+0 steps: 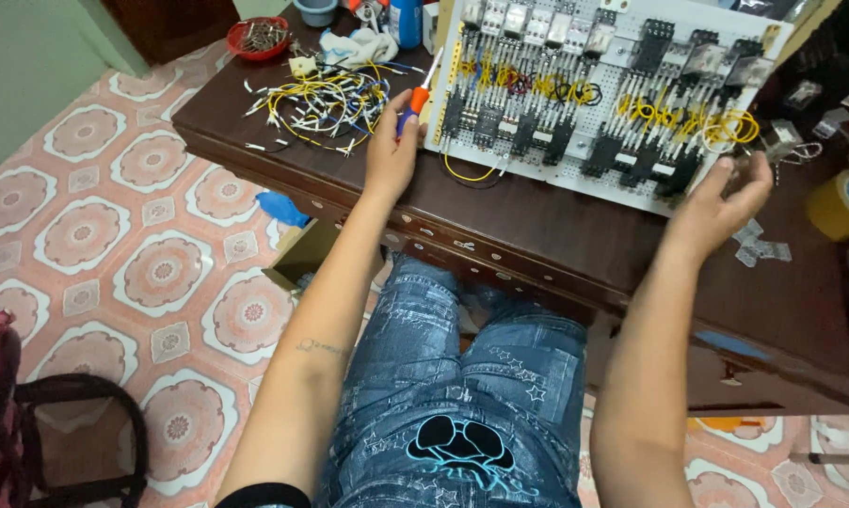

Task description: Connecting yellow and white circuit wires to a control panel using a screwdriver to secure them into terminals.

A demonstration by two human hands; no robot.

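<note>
Hands are working at either end of a white perforated panel [622, 179] lying on a dark wooden table [537, 235]. The left hand [390, 150] is resting at the panel's left edge, its fingers curling around an orange and blue screwdriver [417, 94], whose shaft is pointing up and away along that edge. The right hand [721, 202] is sitting at the panel's lower right corner, fingers loosely spread and slightly bent; whether they are touching the panel cannot be told. Black relay sockets [622, 150] are standing in rows across the panel, with yellow wires [716, 122] looping between them, and one yellow wire is hanging off the lower edge near the left hand. Loose yellow and white wire pieces [321, 99] are lying in a heap on the table, left of the screwdriver. A red bowl [258, 38] is sitting at the far corner. A yellow tape roll [843, 202] is lying right of the right hand.
</note>
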